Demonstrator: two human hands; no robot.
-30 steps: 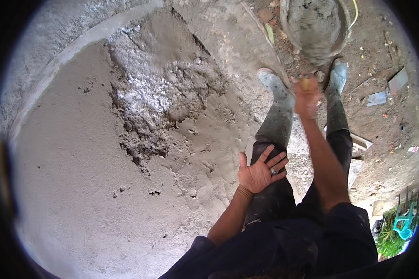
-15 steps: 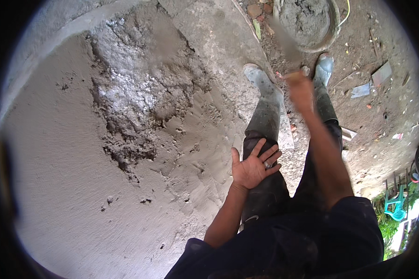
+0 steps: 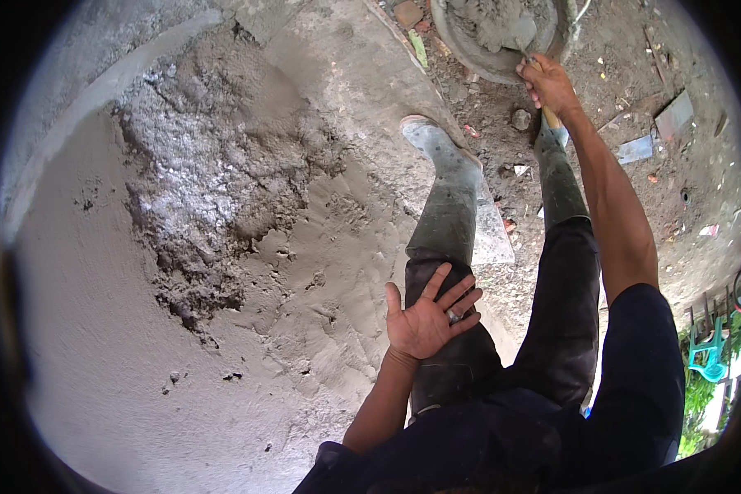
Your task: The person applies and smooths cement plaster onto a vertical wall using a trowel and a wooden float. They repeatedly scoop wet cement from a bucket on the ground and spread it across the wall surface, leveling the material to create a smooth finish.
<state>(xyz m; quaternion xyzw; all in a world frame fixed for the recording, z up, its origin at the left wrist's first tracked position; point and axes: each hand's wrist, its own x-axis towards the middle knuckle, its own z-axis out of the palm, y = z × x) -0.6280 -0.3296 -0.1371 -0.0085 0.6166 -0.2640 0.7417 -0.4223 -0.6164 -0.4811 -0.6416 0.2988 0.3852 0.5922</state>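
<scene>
My right hand [image 3: 549, 85] is wrapped round the wooden handle of a trowel [image 3: 519, 34]. The blade dips into grey mortar [image 3: 482, 23] inside a round tub [image 3: 469, 59] at the top. Over my left knee, my left hand [image 3: 425, 326] is held palm up with fingers spread and nothing in it; a ring shows on one finger. To the left spreads a grey mortar surface [image 3: 82, 305], smooth at its outer part. A rough, crumbly patch [image 3: 214, 165] lies in its middle, with uneven fresh mortar [image 3: 337, 222] along its right side.
My boots stand apart, the left boot [image 3: 445, 156] by the slab's edge. A stone [image 3: 520, 119], a grey flat piece [image 3: 674, 114] and a bluish flat piece [image 3: 636, 150] lie on the dirt. A green plastic chair [image 3: 708, 354] stands at the far right.
My right hand has moved up and away from me, bringing the trowel into the tub's mortar. My left hand stays open over my knee. The whole view has shifted slightly.
</scene>
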